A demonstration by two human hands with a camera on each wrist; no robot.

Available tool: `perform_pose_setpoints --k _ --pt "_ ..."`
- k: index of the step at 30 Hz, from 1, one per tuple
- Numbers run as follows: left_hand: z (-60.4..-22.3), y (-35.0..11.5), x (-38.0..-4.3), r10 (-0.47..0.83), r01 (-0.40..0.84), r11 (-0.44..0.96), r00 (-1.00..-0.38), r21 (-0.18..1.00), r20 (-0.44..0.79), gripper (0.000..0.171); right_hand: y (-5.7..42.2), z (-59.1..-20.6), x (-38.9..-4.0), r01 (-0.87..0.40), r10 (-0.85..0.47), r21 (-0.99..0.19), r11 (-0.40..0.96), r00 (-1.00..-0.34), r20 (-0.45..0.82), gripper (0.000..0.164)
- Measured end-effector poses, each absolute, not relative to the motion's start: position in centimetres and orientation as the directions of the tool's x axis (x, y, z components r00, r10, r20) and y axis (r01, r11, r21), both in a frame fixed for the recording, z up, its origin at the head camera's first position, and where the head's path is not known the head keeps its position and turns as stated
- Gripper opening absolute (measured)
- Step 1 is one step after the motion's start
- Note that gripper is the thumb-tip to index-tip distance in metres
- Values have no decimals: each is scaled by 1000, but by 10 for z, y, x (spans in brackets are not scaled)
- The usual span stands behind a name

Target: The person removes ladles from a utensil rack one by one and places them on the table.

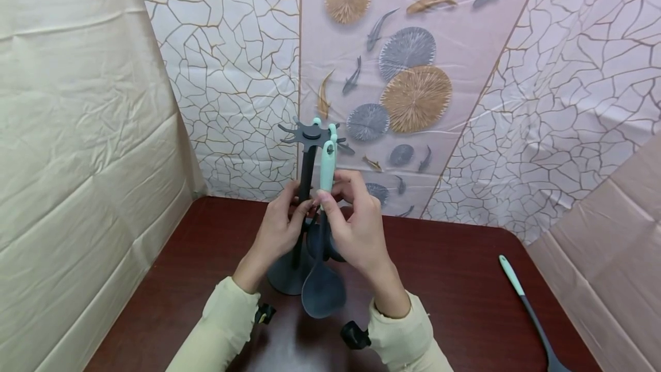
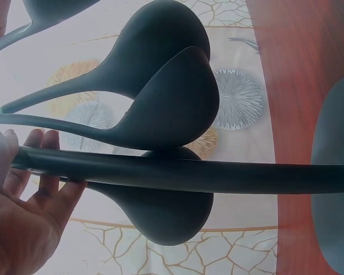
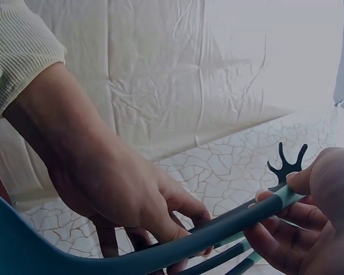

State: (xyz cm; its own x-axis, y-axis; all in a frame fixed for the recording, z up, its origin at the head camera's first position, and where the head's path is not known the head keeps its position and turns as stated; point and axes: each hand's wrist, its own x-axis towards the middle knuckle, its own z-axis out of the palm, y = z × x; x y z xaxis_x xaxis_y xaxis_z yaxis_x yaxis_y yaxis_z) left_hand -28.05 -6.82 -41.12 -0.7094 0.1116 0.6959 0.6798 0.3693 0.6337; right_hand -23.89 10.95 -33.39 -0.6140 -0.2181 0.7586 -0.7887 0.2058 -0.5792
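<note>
A dark utensil stand (image 1: 307,172) with a pronged top stands on the table, its round base (image 1: 281,279) partly hidden. My left hand (image 1: 276,228) grips the stand's pole below the prongs. Several dark round-headed utensils hang from the stand; one of these ladles (image 2: 172,103) shows beside the pole in the left wrist view. My right hand (image 1: 364,228) pinches a spoon (image 1: 323,293) by the lower part of its mint-green handle. The spoon hangs head down in front of the stand, handle top close to the prongs. Whether it touches a prong I cannot tell.
A utensil with a mint-green handle and dark shaft (image 1: 534,317) lies at the right side of the dark red table (image 1: 444,286); its head is cut off by the frame. Patterned cloth (image 1: 242,73) hangs behind the table, and plain cloth (image 1: 93,159) at the left.
</note>
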Motion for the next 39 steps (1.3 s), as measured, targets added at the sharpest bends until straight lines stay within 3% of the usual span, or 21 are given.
perform_pose_setpoints --k 39 --pt "-415 -68 -283 97 680 342 -712 648 696 25 117 -332 -236 -775 -205 -603 188 -631 748 31"
